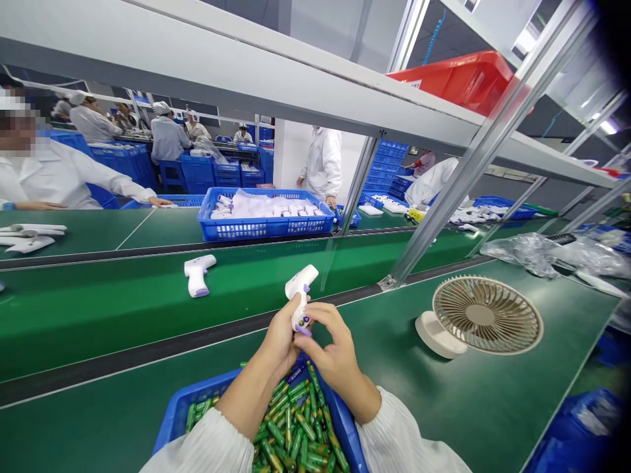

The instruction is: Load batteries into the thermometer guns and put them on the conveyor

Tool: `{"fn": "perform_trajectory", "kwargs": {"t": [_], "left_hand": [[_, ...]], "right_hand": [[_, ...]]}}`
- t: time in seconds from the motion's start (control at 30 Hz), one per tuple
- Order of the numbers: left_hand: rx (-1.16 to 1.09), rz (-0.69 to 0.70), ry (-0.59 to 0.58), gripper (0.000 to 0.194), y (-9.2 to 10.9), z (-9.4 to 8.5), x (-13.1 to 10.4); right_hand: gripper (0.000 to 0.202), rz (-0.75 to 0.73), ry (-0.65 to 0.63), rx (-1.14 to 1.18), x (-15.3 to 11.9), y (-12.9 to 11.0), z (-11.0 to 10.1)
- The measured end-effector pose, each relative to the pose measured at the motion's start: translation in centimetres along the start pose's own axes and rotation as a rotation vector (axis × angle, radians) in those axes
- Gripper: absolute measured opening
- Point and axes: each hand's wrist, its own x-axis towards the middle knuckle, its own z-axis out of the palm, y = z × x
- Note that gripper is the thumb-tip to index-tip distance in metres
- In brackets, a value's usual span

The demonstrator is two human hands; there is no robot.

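Observation:
A white infrared thermometer gun (pixel 302 282) with purple trim is tilted in my left hand (pixel 280 338), whose fingers wrap its handle. At the handle's lower end the battery compartment is open, and battery ends show inside. My right hand (pixel 335 345) bends around that end, thumb and fingers at the purple battery cover (pixel 303 331). Its fingertips are partly hidden by the handle. Below both hands is a blue bin (pixel 170 410) full of green batteries (pixel 296 420). Another thermometer gun (pixel 198 274) lies on the green conveyor belt (pixel 123 302), left of my hands.
A fan (pixel 480 315) stands on the bench to my right, near plastic bags (pixel 522 253). Beyond the belt sits a blue crate (pixel 266 226) of white parts. A metal post (pixel 444 190) and shelf (pixel 246 59) cross ahead. A co-worker's arm (pixel 113 180) reaches in at left.

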Motion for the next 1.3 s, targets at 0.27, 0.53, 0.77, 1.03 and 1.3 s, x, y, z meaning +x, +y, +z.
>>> {"fn": "perform_trajectory", "kwargs": {"t": [0.27, 0.53, 0.77, 1.03, 1.3], "left_hand": [[-0.009, 0.050, 0.001, 0.025, -1.8, 1.5, -0.5], [0.364, 0.089, 0.182, 0.036, -0.4, 0.1, 1.1], [0.746, 0.201, 0.507, 0.018, 7.3, -2.8, 9.4], [0.877, 0.274, 0.845, 0.043, 14.4, -9.0, 9.0], [0.537, 0.358, 0.613, 0.019, 10.2, -3.8, 7.6]], "right_hand": [[0.008, 0.149, 0.091, 0.211, 0.0, 1.2, -0.4], [0.027, 0.415, 0.205, 0.257, -1.3, 3.9, 0.0], [0.047, 0.586, 0.374, 0.228, -2.5, 7.8, -0.8], [0.046, 0.614, 0.279, 0.222, -2.5, 8.1, -0.4], [0.031, 0.470, 0.224, 0.132, -1.0, 4.6, -1.7]]}}
